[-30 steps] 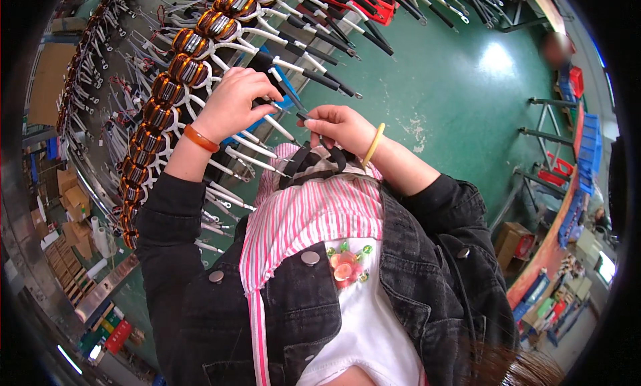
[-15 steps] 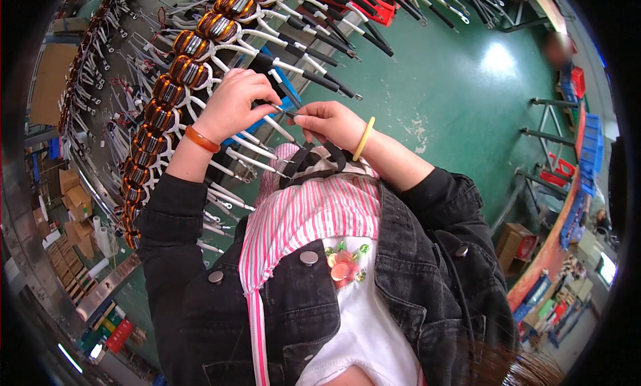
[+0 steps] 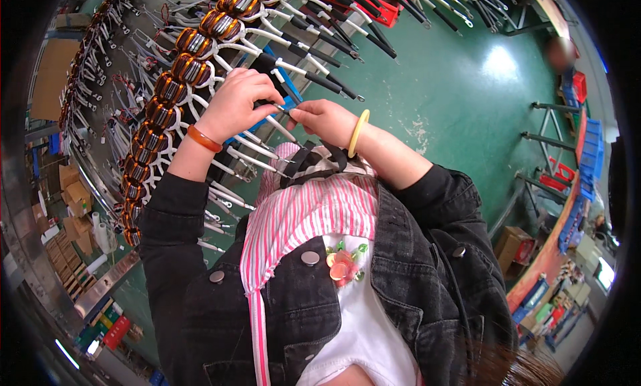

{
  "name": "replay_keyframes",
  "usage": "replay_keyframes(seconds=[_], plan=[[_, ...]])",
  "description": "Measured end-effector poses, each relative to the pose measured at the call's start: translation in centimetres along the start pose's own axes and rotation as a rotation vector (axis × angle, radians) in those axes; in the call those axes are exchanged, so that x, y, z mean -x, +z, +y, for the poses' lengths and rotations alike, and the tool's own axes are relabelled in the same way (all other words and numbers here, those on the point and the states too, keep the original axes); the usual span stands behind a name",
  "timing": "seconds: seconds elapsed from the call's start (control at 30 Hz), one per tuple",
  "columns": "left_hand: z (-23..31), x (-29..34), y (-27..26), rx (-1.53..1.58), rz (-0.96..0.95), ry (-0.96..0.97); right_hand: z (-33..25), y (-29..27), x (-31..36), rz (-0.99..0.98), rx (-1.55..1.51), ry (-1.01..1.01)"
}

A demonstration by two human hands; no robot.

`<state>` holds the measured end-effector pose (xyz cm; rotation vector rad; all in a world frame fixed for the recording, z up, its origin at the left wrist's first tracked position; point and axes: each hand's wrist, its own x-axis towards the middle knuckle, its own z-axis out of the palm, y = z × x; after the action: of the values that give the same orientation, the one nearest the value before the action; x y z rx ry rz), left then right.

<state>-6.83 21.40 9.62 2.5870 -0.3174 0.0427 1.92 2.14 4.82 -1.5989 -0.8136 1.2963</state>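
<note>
My left hand (image 3: 244, 100), with an orange bangle at its wrist, reaches over the row of copper-wound coils (image 3: 160, 112) and pinches the end of a wire lead. From the right, my right hand (image 3: 324, 121), with a yellow bangle, closes finger and thumb on a small dark piece at that lead's tip (image 3: 283, 110). The fingers hide most of both. White-sleeved leads (image 3: 257, 148) with metal lugs hang below my hands. Farther up the row, other leads carry black sleeves (image 3: 324, 82).
A blue bin (image 3: 284, 79) shows behind the leads. At the far side is a red bin (image 3: 380, 9). Another row of coils (image 3: 83, 66) runs along the left. Metal racks (image 3: 551, 136) and blue bins (image 3: 591, 149) stand to the right, beyond the green floor (image 3: 454, 92).
My right hand has shifted slightly left, closer to my left fingertips, and its bangle has slid toward the hand. My left hand stays nearly in place.
</note>
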Motion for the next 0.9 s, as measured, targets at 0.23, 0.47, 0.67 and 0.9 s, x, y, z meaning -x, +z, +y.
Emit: replay_keyframes(seconds=[0.23, 0.47, 0.67, 0.9], plan=[[0.1, -0.2, 0.0, 0.001, -0.013, 0.001, -1.6, -2.3, -0.1, -0.214, -0.293, 0.278], [0.0, 0.0, 0.2, -0.022, -0.011, 0.001, -1.7, -2.1, -0.8, -0.192, 0.017, 0.252], [-0.5, 0.2, 0.6, -0.015, 0.016, 0.019, 0.7, 2.0, -0.4, 0.17, 0.092, -0.007], [0.2, 0.2, -0.6, -0.162, 0.01, -0.007, 1.8, 2.7, -0.9, -0.046, -0.599, 0.254]])
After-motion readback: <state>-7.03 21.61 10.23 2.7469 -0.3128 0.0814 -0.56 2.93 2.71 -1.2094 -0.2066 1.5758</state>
